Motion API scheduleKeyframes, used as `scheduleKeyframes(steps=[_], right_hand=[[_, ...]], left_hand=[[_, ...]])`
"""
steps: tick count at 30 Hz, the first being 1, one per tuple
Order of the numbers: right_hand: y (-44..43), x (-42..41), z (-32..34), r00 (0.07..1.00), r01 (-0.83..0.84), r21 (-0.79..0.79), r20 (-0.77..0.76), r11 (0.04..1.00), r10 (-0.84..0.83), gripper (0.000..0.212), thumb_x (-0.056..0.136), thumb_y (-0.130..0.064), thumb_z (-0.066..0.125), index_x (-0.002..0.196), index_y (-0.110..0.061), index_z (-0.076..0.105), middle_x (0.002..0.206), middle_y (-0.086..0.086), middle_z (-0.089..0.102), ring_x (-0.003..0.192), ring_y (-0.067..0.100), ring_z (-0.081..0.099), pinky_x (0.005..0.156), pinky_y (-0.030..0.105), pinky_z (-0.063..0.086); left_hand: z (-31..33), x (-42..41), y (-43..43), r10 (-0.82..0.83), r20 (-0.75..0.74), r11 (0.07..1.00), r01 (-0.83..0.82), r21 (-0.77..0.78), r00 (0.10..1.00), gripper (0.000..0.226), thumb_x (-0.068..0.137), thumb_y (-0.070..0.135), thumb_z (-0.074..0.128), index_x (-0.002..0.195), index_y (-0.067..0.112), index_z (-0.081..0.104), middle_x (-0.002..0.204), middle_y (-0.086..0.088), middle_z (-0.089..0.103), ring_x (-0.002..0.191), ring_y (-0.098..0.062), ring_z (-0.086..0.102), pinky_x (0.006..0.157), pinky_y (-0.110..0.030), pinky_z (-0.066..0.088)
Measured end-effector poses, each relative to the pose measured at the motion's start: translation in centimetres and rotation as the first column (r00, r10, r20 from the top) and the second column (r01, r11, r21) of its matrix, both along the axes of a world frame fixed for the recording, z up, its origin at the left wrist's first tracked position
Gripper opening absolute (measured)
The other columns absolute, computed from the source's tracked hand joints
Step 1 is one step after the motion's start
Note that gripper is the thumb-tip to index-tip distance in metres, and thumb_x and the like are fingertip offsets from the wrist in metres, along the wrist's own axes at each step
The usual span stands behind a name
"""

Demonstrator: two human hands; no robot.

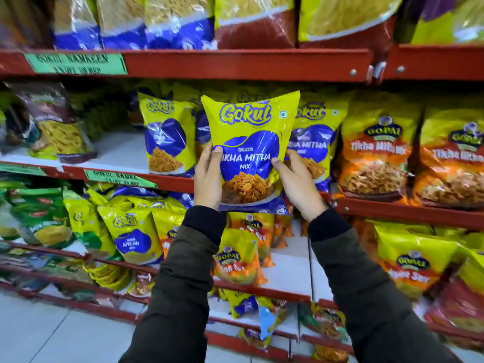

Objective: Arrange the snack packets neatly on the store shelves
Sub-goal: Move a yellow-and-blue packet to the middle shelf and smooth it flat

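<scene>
A yellow and blue Gokul Tikha Mitha Mix packet [248, 142] is held upright in front of the middle shelf [392, 209]. My left hand [208, 176] grips its lower left edge and my right hand [298, 183] grips its lower right edge. Two matching Gokul packets stand on the shelf, one to the left [167, 137] and one partly hidden behind to the right [314, 137]. The held packet covers the gap between them.
Orange Gopal Tikha Mitha packets [377, 153] stand at the right of the same shelf. A dark packet [52, 121] leans at the left, with bare white shelf [117, 150] beside it. Lower shelves hold untidy yellow, green and orange packets [131, 234]. A red shelf edge [235, 64] runs above.
</scene>
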State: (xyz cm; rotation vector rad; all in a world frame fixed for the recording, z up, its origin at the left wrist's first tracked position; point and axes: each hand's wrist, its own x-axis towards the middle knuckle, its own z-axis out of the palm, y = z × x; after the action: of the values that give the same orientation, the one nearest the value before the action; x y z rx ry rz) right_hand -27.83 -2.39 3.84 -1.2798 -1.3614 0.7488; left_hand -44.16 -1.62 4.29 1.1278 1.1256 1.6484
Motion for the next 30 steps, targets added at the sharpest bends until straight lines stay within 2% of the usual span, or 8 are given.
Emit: scheduleKeyframes(steps=[2,6,9,13,16,19,22,30], right_hand=[[2.7,-1.6,0.4,1.000,0.004,0.009,0.003,1.000,-0.004,0.072,0.084,-0.063,0.047,0.144,-0.024,0.040,0.147,-0.002,0.054,0.137,0.022,0.048,0.115,0.050,0.039],[6.9,-4.2,0.7,0.997,0.071,0.057,-0.018,0.996,-0.070,0.046,0.101,-0.034,0.047,0.142,-0.015,0.042,0.136,-0.002,0.061,0.125,0.019,0.056,0.103,0.035,0.043],[9.6,-5.3,-0.4,0.992,0.125,0.040,-0.025,0.991,-0.125,0.043,0.103,-0.026,0.046,0.144,-0.013,0.040,0.129,-0.003,0.057,0.120,0.014,0.051,0.091,0.022,0.035],[11.9,-6.2,-2.6,0.981,0.195,0.011,-0.008,0.981,-0.195,0.049,0.102,-0.029,0.046,0.148,-0.012,0.039,0.145,0.005,0.053,0.135,0.024,0.048,0.107,0.030,0.036],[12.9,-6.1,-2.9,0.971,0.238,0.014,0.030,0.971,-0.238,0.042,0.102,-0.025,0.046,0.141,-0.012,0.046,0.141,0.008,0.057,0.130,0.027,0.052,0.100,0.029,0.037],[13.6,-5.8,-2.0,0.956,0.295,0.046,-0.015,0.955,-0.294,0.035,0.098,-0.022,0.049,0.132,-0.015,0.055,0.130,0.004,0.064,0.121,0.026,0.057,0.096,0.031,0.041],[14.5,-4.9,0.0,0.913,0.401,0.130,-0.137,0.907,-0.384,0.024,0.098,-0.022,0.052,0.118,-0.014,0.063,0.100,0.002,0.067,0.090,0.018,0.058,0.079,0.029,0.042],[16.7,-3.0,2.4,0.854,0.500,0.182,-0.266,0.847,-0.447,0.029,0.087,-0.033,0.070,0.092,-0.005,0.074,0.078,0.010,0.071,0.060,0.007,0.059,0.070,0.036,0.051]], left_hand=[[0.9,-1.7,2.6,-0.023,0.002,0.999,0.023,0.031,1.000,0.050,0.101,0.033,0.051,0.149,0.018,0.041,0.154,0.002,0.044,0.142,-0.013,0.044,0.122,-0.036,0.035],[1.4,-3.9,7.4,-0.040,-0.064,0.996,0.044,0.078,0.997,0.048,0.103,0.030,0.046,0.148,0.011,0.042,0.144,0.005,0.048,0.134,-0.005,0.043,0.113,-0.021,0.038],[0.2,-4.9,11.1,-0.127,-0.121,0.990,0.133,0.038,0.985,0.066,0.096,0.048,0.050,0.150,0.014,0.040,0.159,0.000,0.041,0.146,-0.011,0.037,0.121,-0.030,0.028],[-1.8,-5.2,14.1,-0.231,-0.136,0.973,0.225,-0.061,0.963,0.057,0.102,0.043,0.043,0.153,0.020,0.034,0.161,0.000,0.037,0.149,-0.016,0.033,0.124,-0.037,0.024],[-2.8,-5.7,15.9,-0.265,-0.120,0.961,0.251,-0.117,0.957,0.072,0.088,0.070,0.049,0.147,0.028,0.044,0.156,0.008,0.045,0.145,-0.010,0.038,0.120,-0.033,0.026],[-3.1,-6.3,18.6,-0.302,-0.121,0.943,0.278,-0.181,0.946,0.098,0.064,0.095,0.043,0.137,0.031,0.057,0.144,0.006,0.060,0.137,-0.018,0.052,0.122,-0.049,0.032],[-0.3,-6.5,18.8,-0.184,-0.200,0.973,0.149,-0.177,0.963,0.073,0.092,0.069,0.036,0.127,0.011,0.062,0.129,-0.019,0.066,0.119,-0.035,0.060,0.113,-0.049,0.042],[1.2,-5.0,22.2,-0.018,0.063,0.997,0.013,0.078,0.998,0.005,0.100,0.014,0.054,0.101,0.011,0.059,0.078,0.008,0.058,0.072,-0.002,0.051,0.070,-0.017,0.043]])
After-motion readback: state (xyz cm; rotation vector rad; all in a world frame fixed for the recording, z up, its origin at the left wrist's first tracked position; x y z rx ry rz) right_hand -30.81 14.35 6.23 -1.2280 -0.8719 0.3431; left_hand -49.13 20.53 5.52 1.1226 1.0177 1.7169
